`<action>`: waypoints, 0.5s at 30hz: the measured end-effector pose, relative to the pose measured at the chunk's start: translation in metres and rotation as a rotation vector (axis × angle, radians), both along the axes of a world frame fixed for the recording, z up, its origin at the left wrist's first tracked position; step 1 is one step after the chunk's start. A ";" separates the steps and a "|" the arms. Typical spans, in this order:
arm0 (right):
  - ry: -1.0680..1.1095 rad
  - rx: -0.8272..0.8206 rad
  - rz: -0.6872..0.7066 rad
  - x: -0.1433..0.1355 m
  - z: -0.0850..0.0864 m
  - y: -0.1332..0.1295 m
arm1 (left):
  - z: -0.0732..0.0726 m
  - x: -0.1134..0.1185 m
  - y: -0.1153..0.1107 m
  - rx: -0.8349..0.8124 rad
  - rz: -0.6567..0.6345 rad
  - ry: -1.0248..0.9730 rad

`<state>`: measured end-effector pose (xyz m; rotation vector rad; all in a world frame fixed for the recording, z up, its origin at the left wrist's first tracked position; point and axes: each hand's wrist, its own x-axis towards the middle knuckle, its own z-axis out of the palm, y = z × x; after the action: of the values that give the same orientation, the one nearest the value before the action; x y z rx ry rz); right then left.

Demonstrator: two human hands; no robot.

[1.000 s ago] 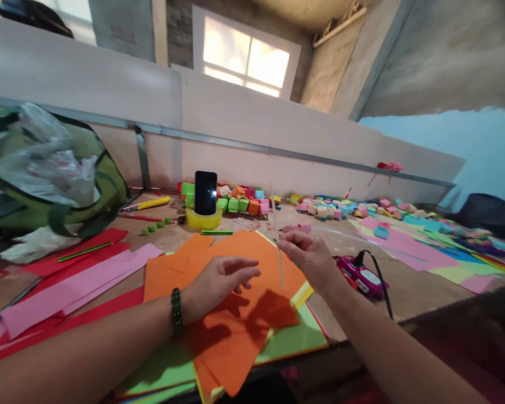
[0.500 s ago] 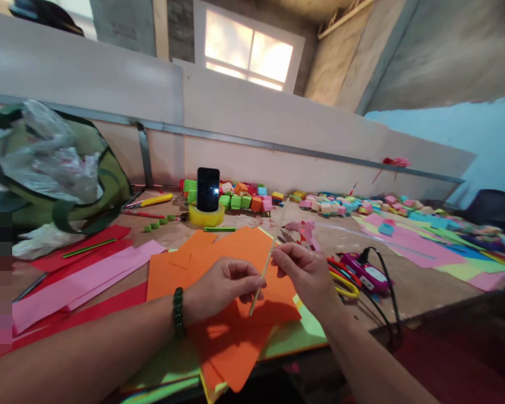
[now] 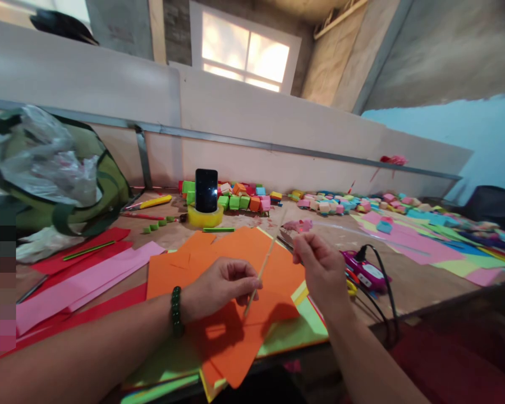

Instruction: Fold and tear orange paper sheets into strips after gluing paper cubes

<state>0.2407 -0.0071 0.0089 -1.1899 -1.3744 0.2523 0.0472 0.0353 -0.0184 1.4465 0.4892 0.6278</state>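
A thin pale stick slants upward between the thumb and fingers of my left hand, which wears a dark green bead bracelet. My right hand is off to the right of the stick, with its fingers pinched together; whatever is between them, if anything, is too small to name. Below both hands lie overlapping sheets of orange paper. A pink piece rests on the table just beyond my right hand.
A phone stands in a yellow tape roll. Behind are colourful paper blocks. A green bag is at left, near pink strips. On the right sit a purple power adapter with cables and coloured sheets.
My right hand has let go of the stick and moved to the right, away from it. My left hand still holds the stick in nearly the same place.
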 end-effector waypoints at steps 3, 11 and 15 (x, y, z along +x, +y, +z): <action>0.125 -0.130 0.093 0.000 -0.001 -0.004 | 0.001 0.001 -0.002 0.000 -0.003 0.007; 0.484 -0.428 0.345 -0.011 -0.002 -0.001 | 0.007 0.001 -0.004 0.097 -0.028 0.025; 0.665 -0.361 0.277 -0.002 0.008 0.003 | 0.007 0.001 -0.002 0.120 -0.038 0.040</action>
<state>0.2383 -0.0044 0.0170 -1.0574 -0.9121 1.0316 0.0478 0.0336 -0.0115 1.5811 0.4604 0.6078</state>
